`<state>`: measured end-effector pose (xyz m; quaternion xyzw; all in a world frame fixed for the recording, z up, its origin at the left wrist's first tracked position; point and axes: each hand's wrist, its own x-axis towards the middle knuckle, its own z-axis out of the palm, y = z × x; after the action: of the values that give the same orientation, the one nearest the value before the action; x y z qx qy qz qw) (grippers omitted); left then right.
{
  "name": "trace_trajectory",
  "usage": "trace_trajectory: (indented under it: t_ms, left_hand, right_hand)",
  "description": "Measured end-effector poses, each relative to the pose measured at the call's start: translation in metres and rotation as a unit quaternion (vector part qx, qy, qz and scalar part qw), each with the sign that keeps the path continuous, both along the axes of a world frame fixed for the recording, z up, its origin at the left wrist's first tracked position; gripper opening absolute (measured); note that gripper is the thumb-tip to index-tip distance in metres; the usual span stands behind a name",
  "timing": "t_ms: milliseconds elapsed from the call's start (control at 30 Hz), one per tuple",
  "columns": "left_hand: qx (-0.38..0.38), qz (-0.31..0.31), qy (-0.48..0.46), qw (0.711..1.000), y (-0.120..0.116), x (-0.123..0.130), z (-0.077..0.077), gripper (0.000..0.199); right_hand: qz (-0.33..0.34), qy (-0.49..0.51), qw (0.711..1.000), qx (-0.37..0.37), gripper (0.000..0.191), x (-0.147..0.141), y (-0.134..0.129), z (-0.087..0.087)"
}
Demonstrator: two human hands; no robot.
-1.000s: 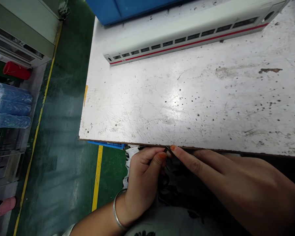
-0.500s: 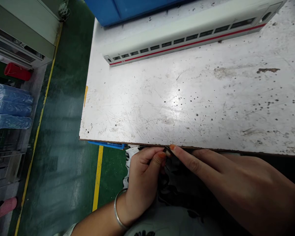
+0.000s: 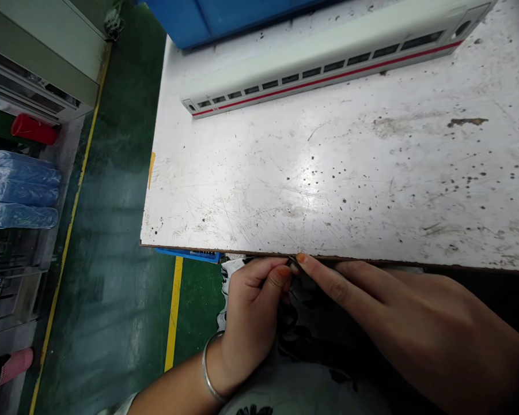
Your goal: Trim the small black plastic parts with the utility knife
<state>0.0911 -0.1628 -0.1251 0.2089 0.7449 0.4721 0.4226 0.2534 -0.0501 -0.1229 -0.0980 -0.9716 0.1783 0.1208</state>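
My left hand [image 3: 253, 308], a metal bangle at its wrist, is closed at the table's front edge. Its thumb and forefinger pinch a small dark piece [image 3: 294, 265] too tiny to name. From the right, my right hand [image 3: 397, 317] reaches in, its forefinger extended with the tip against that piece. The right thumb and the undersides of its fingers are hidden, so what it grips is unclear. Farther back on the white table [image 3: 242, 184] lies a long white model train car body [image 3: 328, 63] with dark windows and a red stripe.
A blue bin [image 3: 233, 20] stands at the table's back edge. Below the front left edge a blue crate [image 3: 190, 253] shows. Green floor with yellow lines runs along the left, with a red bucket [image 3: 33, 128] and plastic-wrapped blue bundles [image 3: 23, 187] beyond.
The view shifts very slightly. Both hands keep nearly the same pose at the table edge, and the train car body stays in place.
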Motion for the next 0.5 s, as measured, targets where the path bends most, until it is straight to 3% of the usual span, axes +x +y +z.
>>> trace_trajectory:
  t_ms: [167,500]
  left_hand:
    - [-0.004,0.003,-0.003,1.0,0.0,0.001,-0.0004,0.027]
    - [0.001,0.002,-0.006,1.0,-0.0018,0.0023,-0.0008,0.028]
  right_hand:
    - [0.009,-0.005,1.0,-0.027,0.073,0.0005,0.0047,-0.0002]
    - [0.003,-0.004,1.0,0.017,0.065,-0.0053,0.0032,0.0049]
